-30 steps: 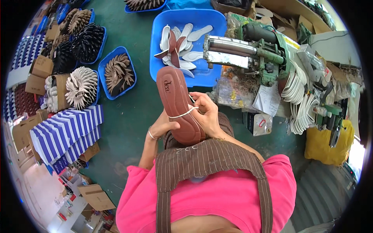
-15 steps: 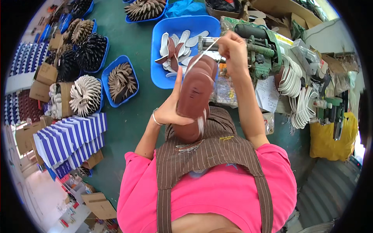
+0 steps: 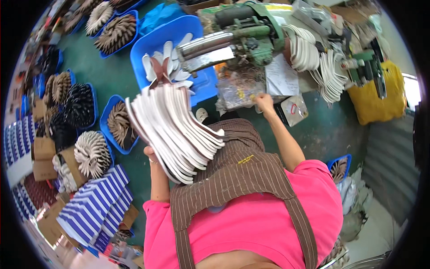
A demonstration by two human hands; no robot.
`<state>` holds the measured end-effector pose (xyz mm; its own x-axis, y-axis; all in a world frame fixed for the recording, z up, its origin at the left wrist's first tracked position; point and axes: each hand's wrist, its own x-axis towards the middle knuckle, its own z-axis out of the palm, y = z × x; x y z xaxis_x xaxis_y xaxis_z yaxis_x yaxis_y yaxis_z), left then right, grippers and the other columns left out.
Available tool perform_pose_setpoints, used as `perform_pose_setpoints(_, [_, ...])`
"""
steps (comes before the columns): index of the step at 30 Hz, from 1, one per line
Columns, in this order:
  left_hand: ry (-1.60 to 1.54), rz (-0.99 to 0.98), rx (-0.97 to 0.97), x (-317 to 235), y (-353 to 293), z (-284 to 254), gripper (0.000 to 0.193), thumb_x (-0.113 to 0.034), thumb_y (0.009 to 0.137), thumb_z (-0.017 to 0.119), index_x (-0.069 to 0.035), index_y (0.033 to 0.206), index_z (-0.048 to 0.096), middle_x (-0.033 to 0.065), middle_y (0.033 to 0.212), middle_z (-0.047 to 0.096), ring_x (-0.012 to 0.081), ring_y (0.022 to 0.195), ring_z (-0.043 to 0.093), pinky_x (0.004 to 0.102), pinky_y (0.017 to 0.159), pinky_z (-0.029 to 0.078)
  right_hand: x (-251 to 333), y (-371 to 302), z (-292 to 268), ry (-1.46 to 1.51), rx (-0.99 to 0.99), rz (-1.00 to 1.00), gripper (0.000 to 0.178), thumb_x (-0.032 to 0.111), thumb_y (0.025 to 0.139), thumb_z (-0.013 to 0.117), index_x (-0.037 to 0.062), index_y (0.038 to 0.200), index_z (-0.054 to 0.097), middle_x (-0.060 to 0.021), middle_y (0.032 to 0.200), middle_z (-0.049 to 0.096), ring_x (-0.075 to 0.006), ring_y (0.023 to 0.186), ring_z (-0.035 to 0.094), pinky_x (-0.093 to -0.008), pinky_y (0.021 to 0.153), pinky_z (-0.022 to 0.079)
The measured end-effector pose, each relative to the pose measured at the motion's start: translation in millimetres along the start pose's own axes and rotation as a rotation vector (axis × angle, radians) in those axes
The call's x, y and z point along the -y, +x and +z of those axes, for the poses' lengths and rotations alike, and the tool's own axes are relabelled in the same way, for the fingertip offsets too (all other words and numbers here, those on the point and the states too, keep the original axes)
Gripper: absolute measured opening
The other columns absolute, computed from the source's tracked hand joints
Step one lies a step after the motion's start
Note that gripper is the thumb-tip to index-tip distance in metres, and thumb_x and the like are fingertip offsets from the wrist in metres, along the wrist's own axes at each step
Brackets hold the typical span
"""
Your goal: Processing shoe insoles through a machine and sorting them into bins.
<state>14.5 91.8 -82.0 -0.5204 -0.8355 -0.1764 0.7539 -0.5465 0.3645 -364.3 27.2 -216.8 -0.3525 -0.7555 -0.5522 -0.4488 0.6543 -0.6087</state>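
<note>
A fanned stack of white shoe insoles (image 3: 177,132) held up over the lap, edges toward the camera.

The left hand (image 3: 151,154) supports the stack from beneath at its lower left; only part of the hand shows, curled against the bottom insoles, so it grips them. The right hand (image 3: 264,101) is stretched well away from the stack, fingers bent down onto a clear plastic bag of small parts (image 3: 239,92) on the cluttered bench; whether it pinches anything cannot be told. Just behind the stack lies a blue plastic tray (image 3: 204,80) with loose white insoles, and beside it stands a green metal machine (image 3: 246,36). A brown striped apron (image 3: 237,175) lies under the stack.
</note>
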Motion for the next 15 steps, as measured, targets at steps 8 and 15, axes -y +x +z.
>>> perform_pose_setpoints(8, [-0.129, 0.307, -0.281, 17.2, -1.9, -9.6, 0.092, -0.026, 0.056, 0.066, 0.005, 0.135, 0.029, 0.0229, 0.131, 0.042, 0.0390, 0.120, 0.043, 0.0480, 0.104, 0.033, 55.8, 7.1, -65.7, 0.254, -0.315, -0.300, 0.041, 0.029, 0.076, 0.064, -0.0053, 0.097, 0.056, -0.0236, 0.097, 0.059, -0.0348, 0.093, 0.056, -0.0405, 0.086, 0.042])
perform_pose_setpoints(15, [0.100, 0.037, -0.186, 18.7, 6.7, 6.1, 0.086, -0.023, 0.060, 0.057, 0.005, 0.136, 0.026, 0.0223, 0.134, 0.039, 0.0374, 0.121, 0.042, 0.0463, 0.102, 0.036, 131.5, -115.8, 20.5, 0.546, 1.053, -0.271, 0.044, 0.033, 0.098, 0.036, 0.0024, 0.128, 0.046, -0.0074, 0.115, 0.057, -0.0135, 0.105, 0.050, -0.0283, 0.093, 0.038])
